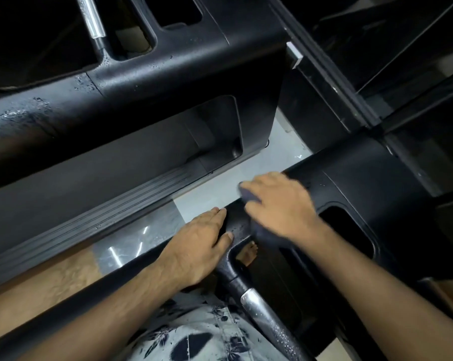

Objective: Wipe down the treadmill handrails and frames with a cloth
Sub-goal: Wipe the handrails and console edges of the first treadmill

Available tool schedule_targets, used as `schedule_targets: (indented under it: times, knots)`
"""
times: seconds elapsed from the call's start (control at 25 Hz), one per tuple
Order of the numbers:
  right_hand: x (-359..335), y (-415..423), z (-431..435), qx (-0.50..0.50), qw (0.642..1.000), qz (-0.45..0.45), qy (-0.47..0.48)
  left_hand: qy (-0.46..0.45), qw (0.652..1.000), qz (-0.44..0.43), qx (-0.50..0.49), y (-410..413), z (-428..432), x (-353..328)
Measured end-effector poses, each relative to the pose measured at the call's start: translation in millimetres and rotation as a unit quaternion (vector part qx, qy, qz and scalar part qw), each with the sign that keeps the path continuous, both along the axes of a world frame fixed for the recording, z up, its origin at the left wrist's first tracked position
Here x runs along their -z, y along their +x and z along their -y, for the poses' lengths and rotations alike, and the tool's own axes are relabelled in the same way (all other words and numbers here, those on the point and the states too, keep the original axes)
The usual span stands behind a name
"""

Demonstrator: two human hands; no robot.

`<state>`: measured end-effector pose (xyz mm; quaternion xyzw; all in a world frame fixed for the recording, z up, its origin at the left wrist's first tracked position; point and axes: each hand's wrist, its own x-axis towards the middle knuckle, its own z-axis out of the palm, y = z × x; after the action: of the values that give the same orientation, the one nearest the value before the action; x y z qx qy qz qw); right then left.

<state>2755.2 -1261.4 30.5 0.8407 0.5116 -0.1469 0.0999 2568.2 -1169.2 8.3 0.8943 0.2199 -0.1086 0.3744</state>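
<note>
Head view: our left hand (201, 243) lies flat on the rail (50, 312), fingers straight, probably to brace us. Just past it up the rail, our right hand (280, 204) grips the cloth (249, 195), pressing it down where droplets sit.

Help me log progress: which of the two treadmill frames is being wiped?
The nearer frame, lower right: the right hand holds a dark cloth against it, and the left hand rests beside. The far frame, upper left, is untouched.
</note>
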Motion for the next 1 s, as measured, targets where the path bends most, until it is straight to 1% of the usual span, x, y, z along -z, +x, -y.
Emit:
schedule_targets:
  times: [0.04, 0.08, 0.12, 0.16, 0.2, 0.24, 0.28, 0.32, 0.36, 0.4, 0.44, 0.48, 0.52, 0.56, 0.6, 0.64, 0.68, 0.72, 0.76, 0.84, 0.88, 0.92, 0.96, 1.0]
  knots:
    - [-2, 20, -5, 0.095, 0.995, 0.03, 0.016, 0.002, 1.0, 0.0, -0.001, 2, 0, 0]
    - [-6, 25, -7, 0.166, 0.984, 0.065, -0.003, 0.005, 1.0, 0.001, -0.002, 4, 1, -1]
    - [-3, 19, -4, 0.161, 0.982, 0.099, 0.009, 0.007, 1.0, 0.004, -0.003, 6, 2, -2]
    - [1, -3, 3, 0.093, 0.99, 0.104, 0.035, 0.006, 1.0, 0.009, -0.002, 9, 2, -4]
    - [5, -30, 15, 0.028, 0.996, 0.067, 0.045, 0.002, 1.0, 0.013, 0.001, 11, 3, -4]
    - [5, -36, 24, -0.018, 0.997, 0.054, 0.046, -0.002, 1.0, 0.015, 0.003, 13, 4, -5]
    - [0, -18, 27, -0.016, 0.999, 0.027, 0.024, -0.002, 1.0, 0.014, 0.006, 14, 4, -4]
    - [-1, 12, 23, 0.073, 0.995, 0.044, 0.057, -0.002, 1.0, 0.011, 0.01, 14, 3, -2]
    - [-9, 25, 19, 0.164, 0.982, 0.066, 0.059, -0.002, 1.0, 0.006, 0.014, 15, 4, 0]
    - [-10, 25, 19, 0.202, 0.972, 0.1, 0.062, -0.002, 1.0, 0.003, 0.016, 17, 4, 1]
    - [-9, 12, 19, 0.166, 0.976, 0.115, 0.076, -0.003, 1.0, 0.002, 0.015, 19, 4, 3]
    - [-2, -18, 22, 0.076, 0.991, 0.086, 0.07, -0.005, 1.0, 0.005, 0.017, 22, 4, 2]
    - [6, -36, 32, 0.003, 0.995, 0.063, 0.082, -0.007, 1.0, 0.01, 0.018, 24, 5, 2]
    - [5, -27, 34, -0.035, 0.996, 0.043, 0.071, -0.006, 1.0, 0.015, 0.018, 26, 5, 2]
    - [0, 3, 31, -0.004, 0.998, 0.024, 0.06, -0.006, 1.0, 0.014, 0.015, 27, 4, 2]
    - [-7, 31, 24, 0.096, 0.991, 0.051, 0.075, -0.007, 1.0, 0.009, 0.014, 27, 3, 2]
    - [-10, 47, 18, 0.167, 0.98, 0.099, 0.046, -0.007, 1.0, 0.005, 0.014, 27, 4, 1]
    - [-11, 50, 15, 0.184, 0.974, 0.13, 0.035, -0.006, 1.0, 0.004, 0.014, 28, 5, 0]
    - [-6, 39, 13, 0.124, 0.981, 0.141, 0.037, -0.006, 1.0, 0.004, 0.012, 30, 6, -2]
    - [2, 9, 17, -0.008, 0.996, 0.084, 0.02, -0.01, 1.0, 0.004, 0.013, 35, 7, -5]
    - [-3, 25, 14, -0.01, 0.999, 0.048, 0.012, -0.01, 1.0, 0.007, 0.01, 39, 6, -5]
    - [-5, 52, 9, 0.065, 0.996, 0.046, 0.028, -0.012, 1.0, 0.01, 0.008, 42, 5, -3]
    - [-11, 68, 3, 0.148, 0.987, 0.062, 0.012, -0.014, 1.0, 0.011, 0.008, 46, 5, -3]
    - [-10, 75, 0, 0.172, 0.981, 0.087, 0.0, -0.016, 1.0, 0.012, 0.01, 49, 6, -3]
